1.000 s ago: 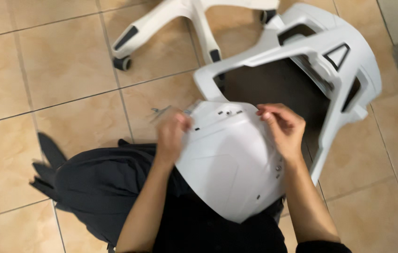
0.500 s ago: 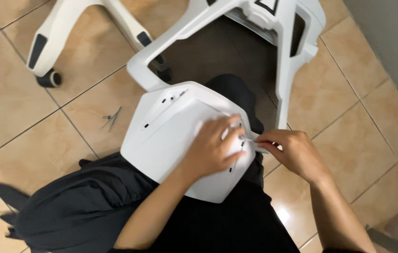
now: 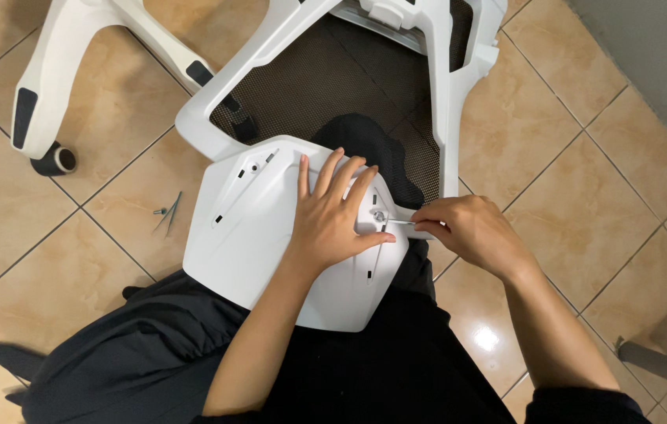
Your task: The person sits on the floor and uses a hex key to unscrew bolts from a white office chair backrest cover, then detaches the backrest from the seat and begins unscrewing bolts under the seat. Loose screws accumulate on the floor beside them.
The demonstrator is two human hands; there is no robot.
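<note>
Two bare hands work on a white moulded plastic chair panel (image 3: 255, 235) lying across the person's dark-clothed lap. The left hand (image 3: 333, 216) presses flat on the panel, fingers spread wide. The right hand (image 3: 463, 228) pinches a thin metal hex key (image 3: 398, 221), its tip at a small silver bolt (image 3: 379, 216) in the panel. Beyond lies a white mesh-backed chair frame (image 3: 443, 94) on the tan tiled floor (image 3: 585, 196), with a white wheeled chair base (image 3: 58, 78) at the left.

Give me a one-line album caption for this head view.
Left hand steadies a white chair panel while right hand works a thin metal tool.
</note>
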